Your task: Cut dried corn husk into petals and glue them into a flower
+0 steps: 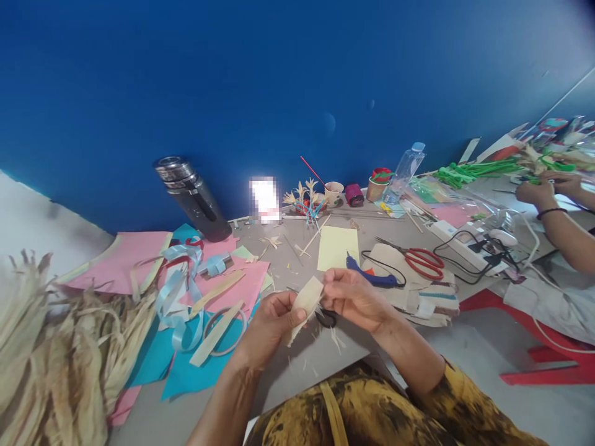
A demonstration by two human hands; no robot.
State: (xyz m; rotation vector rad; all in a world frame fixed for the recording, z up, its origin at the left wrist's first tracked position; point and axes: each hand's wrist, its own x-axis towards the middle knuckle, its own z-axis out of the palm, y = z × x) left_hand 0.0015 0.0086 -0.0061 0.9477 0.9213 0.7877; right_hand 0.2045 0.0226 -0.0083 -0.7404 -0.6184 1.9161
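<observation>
My left hand [274, 322] pinches a pale strip of dried corn husk [307, 300] between thumb and fingers. My right hand [353, 300] has its thumb and fingertips pressed together at the strip's upper right end; whether they grip the strip itself or a thin shred of it is hard to see. Thin husk shreds [336, 338] lie on the table below. A dark looped handle [328, 319] shows partly beneath my hands. Beyond them lie a light yellow sheet of paper [335, 244] and a blue glue gun [379, 274].
Dried husks [69, 365] heap at the left, beside coloured paper [232, 282], ribbon [173, 303] and a dark thermos [195, 201]. Husk flowers [307, 198] stand at the back. Red-handled scissors [423, 263] and a power strip [465, 244] lie right, near another person's hands [542, 189].
</observation>
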